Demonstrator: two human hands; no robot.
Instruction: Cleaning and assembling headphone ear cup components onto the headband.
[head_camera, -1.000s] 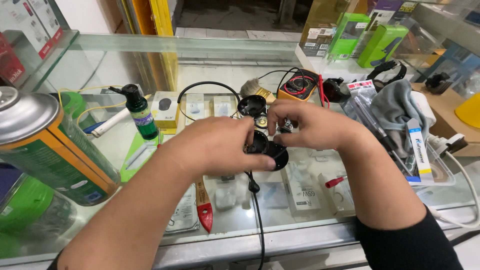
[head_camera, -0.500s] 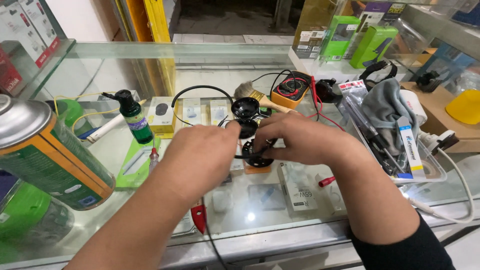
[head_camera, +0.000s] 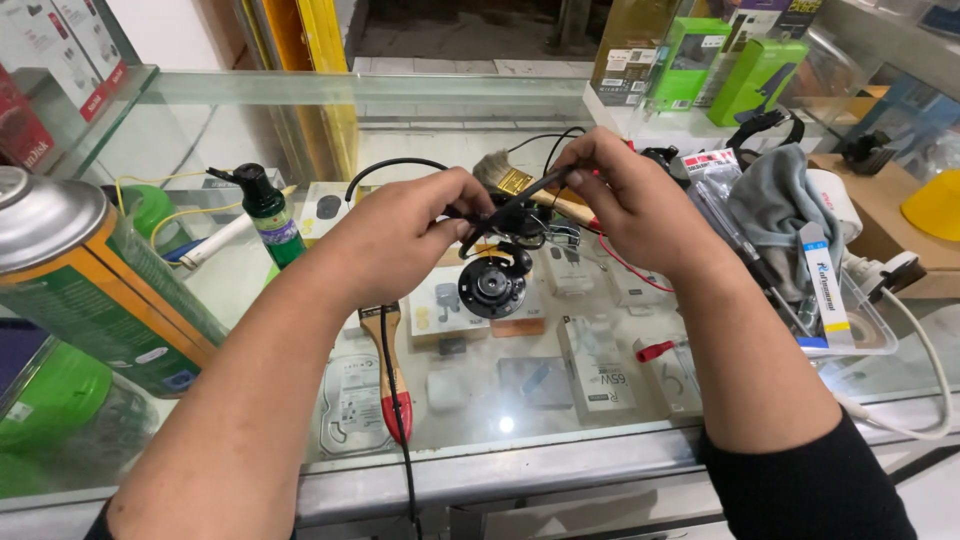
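Right now my left hand (head_camera: 400, 235) and my right hand (head_camera: 625, 200) are both raised above the glass table (head_camera: 520, 440), closed together on a black headset (head_camera: 505, 245). My left hand's fingers pinch its frame from one side, while my right hand's fingertips grip the thin black band from the other, so both hands are narrow and full. One round black earcup (head_camera: 492, 287) hangs just below and between my hands, facing me. A black cable (head_camera: 395, 400) drops from under my left hand and runs down off the near edge of the table. Beneath my left wrist lies a brush with a red handle (head_camera: 392, 385). Beyond my left hand stands a small dark green bottle (head_camera: 270, 215), and farther out on that side looms a large spray can (head_camera: 80, 280). Past my right hand lies a grey cloth (head_camera: 790, 205) on a cluttered tray.
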